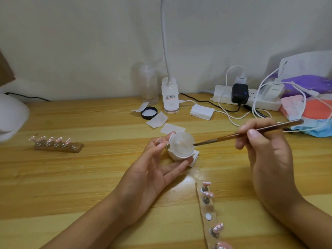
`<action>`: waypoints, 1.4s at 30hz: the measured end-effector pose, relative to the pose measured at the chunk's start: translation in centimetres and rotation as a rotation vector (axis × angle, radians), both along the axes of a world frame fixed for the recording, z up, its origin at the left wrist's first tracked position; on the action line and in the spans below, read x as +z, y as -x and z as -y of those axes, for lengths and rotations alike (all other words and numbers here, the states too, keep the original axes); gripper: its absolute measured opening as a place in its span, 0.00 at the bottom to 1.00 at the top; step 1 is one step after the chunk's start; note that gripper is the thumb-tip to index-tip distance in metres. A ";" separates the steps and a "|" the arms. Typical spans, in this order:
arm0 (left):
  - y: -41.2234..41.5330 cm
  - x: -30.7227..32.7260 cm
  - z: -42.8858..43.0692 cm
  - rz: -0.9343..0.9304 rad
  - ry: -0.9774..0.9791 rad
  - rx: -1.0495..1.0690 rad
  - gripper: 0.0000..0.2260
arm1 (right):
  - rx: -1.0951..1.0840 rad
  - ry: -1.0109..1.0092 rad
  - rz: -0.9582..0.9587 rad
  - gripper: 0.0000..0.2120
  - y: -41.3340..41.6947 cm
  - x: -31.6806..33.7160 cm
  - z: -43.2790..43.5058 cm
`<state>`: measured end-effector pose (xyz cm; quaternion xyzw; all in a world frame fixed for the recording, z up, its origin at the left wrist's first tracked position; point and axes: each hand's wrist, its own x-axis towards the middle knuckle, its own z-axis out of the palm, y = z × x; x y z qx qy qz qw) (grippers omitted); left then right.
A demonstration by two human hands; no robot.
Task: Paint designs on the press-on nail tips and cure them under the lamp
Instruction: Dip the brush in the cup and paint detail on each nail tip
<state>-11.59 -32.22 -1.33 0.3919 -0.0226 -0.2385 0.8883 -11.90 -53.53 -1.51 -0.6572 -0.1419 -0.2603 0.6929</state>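
**A:** Over the bench (89, 177), what's held?

**B:** Left hand (154, 169) and right hand (265, 146) both grasp. Left fingers cup a small jar (181, 144), and right fingers pinch a brush (233, 135) that touches it. A nail tip (159, 141) is nipped left too. Load little paint, I'd judge.

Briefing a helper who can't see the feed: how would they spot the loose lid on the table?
Find the white desk lamp at the back of the table. Just left of its base lies the lid, among white paper squares. It is the only round black-rimmed thing there, white inside.
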 end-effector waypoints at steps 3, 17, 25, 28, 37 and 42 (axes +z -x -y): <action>-0.1 0.0 0.0 -0.012 0.009 0.002 0.04 | -0.020 -0.064 -0.124 0.13 -0.6 -0.1 0.2; 0.1 0.1 0.0 0.021 0.006 0.006 0.04 | 0.031 -0.146 -0.290 0.16 -1.7 -0.5 0.4; -0.3 -0.2 -0.2 -0.001 -0.002 -0.021 0.05 | -0.033 -0.196 -0.365 0.14 -2.3 -0.6 0.8; -0.4 -0.2 -0.2 -0.021 -0.007 -0.020 0.05 | -0.053 -0.210 -0.382 0.12 -2.3 -0.6 0.8; 1.2 -1.0 0.1 0.172 -0.423 0.385 0.06 | 0.046 -0.427 -0.339 0.10 -2.4 -0.1 1.1; 2.2 -1.1 0.0 0.313 -0.515 0.289 0.04 | 0.151 -0.421 -0.343 0.10 -2.4 -0.3 0.9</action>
